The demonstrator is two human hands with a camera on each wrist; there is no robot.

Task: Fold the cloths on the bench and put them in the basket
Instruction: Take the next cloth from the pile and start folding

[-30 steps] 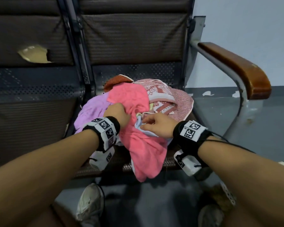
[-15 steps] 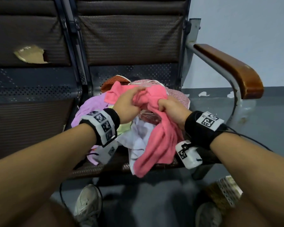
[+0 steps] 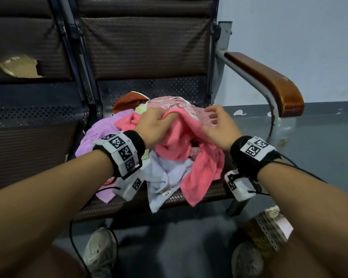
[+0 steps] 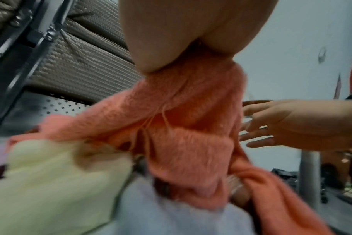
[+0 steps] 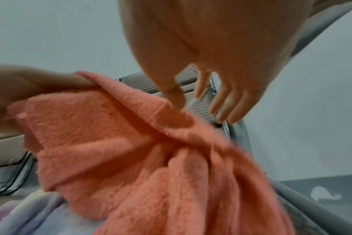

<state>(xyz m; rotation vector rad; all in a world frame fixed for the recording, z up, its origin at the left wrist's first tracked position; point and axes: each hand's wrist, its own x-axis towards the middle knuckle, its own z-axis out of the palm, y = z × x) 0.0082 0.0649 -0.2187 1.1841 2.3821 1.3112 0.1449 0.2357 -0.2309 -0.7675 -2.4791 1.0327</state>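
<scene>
Nearby, basket (image 3: 269, 227) beside wooden armrest (image 3: 269, 81).

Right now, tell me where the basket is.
In the head view the basket sits on the floor at lower right, beside the bench's front right leg and partly hidden behind the right forearm.

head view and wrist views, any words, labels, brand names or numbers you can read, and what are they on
No readable words or numbers in any view.
Left wristband: square black-and-white coded markers only, no letters.
Right wristband: the same kind of markers, no letters.
Small tag on the white cloth: has print, too small to read.
Patterned pink cloth: a woven design, no legible lettering.
</scene>
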